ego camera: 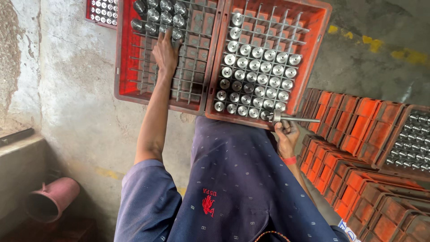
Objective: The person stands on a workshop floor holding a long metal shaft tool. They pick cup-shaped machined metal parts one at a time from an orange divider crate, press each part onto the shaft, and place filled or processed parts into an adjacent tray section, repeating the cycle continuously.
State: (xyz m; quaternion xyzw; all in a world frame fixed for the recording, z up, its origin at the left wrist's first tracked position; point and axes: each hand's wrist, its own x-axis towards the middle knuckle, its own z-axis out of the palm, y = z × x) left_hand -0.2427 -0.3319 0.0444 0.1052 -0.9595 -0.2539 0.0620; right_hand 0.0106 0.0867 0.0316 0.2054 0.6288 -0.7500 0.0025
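Observation:
Two orange plastic crates with wire grid dividers lie on the concrete floor in front of me. The left crate (127, 67) has a few shiny metal cylinders (160, 17) in its far cells. My left hand (165, 53) reaches into it, fingertips on a cylinder at the edge of that cluster. The right crate (313, 27) holds several rows of round-headed metal parts (257, 76). At its near edge my right hand (285, 134) grips a metal part with a long thin shaft (295, 119), held sideways. A red band circles that wrist.
Stacks of orange crates (358, 148) stand at the right, one (410, 139) filled with metal parts. Another filled crate (103, 11) shows at the top left. A pink metal funnel-shaped pipe (51, 199) lies at the lower left beside a rough wall (22, 67).

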